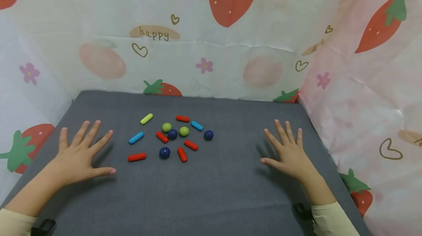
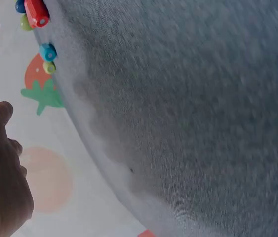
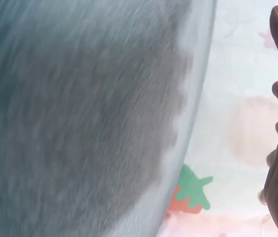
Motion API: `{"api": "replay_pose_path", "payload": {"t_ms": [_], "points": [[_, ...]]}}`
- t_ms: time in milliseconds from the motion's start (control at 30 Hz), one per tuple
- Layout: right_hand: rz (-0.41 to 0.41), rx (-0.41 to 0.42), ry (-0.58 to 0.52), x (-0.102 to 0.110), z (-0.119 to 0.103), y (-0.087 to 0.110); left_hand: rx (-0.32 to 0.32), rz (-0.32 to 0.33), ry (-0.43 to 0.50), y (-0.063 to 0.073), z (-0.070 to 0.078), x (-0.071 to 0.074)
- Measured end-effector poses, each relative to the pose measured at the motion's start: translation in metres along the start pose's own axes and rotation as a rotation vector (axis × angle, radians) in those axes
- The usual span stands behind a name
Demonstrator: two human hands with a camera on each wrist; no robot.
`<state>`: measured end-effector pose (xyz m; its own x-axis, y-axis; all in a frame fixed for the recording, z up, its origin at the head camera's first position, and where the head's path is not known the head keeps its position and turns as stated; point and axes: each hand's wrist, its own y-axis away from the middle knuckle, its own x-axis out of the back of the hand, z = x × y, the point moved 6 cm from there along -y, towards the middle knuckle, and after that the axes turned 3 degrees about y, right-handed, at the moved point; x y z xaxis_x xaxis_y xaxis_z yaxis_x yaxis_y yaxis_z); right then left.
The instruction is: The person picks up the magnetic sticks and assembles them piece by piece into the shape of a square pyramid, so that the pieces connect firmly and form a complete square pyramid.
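My left hand (image 1: 77,157) hovers over the left of the grey cloth with its fingers spread, holding nothing. My right hand (image 1: 290,153) is spread the same way on the right, also holding nothing. Between them, nearer the left hand, lie scattered beads. Closest to the left hand are a long red bead (image 1: 136,157) and a blue long bead (image 1: 136,138). A yellow-green long bead (image 1: 146,119) lies farther back. Round dark blue beads (image 1: 164,152) and round green beads (image 1: 184,131) sit among several red ones (image 1: 182,154). Another blue long bead (image 1: 196,125) lies behind.
A grey cloth (image 1: 224,192) covers the table. Hanging sheets with strawberry prints (image 1: 227,63) enclose it at the back and both sides. Dark straps (image 1: 301,212) show by the cream sleeves (image 1: 333,219).
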<state>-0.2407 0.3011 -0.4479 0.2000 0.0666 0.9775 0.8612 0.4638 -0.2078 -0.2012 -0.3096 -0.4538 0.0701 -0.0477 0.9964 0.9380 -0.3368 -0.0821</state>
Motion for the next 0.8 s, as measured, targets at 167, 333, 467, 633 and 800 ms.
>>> {"api": "replay_pose_path", "payload": {"t_ms": [167,333,467,633,800], "points": [[0.002,-0.009,-0.066,0.000,-0.007,-0.006,0.005,0.001,0.064,-0.001,0.004,-0.003],[0.004,-0.017,-0.097,0.001,-0.012,-0.011,-0.006,0.013,0.114,-0.002,0.007,-0.002],[0.008,-0.024,-0.160,0.002,-0.016,-0.015,-0.010,0.011,0.162,-0.005,0.009,-0.002],[0.009,-0.030,-0.285,0.000,-0.020,-0.019,-0.031,0.029,0.267,-0.008,0.013,-0.003],[0.010,-0.045,-0.402,-0.002,-0.025,-0.024,-0.057,0.044,0.379,-0.011,0.017,-0.004]]}}
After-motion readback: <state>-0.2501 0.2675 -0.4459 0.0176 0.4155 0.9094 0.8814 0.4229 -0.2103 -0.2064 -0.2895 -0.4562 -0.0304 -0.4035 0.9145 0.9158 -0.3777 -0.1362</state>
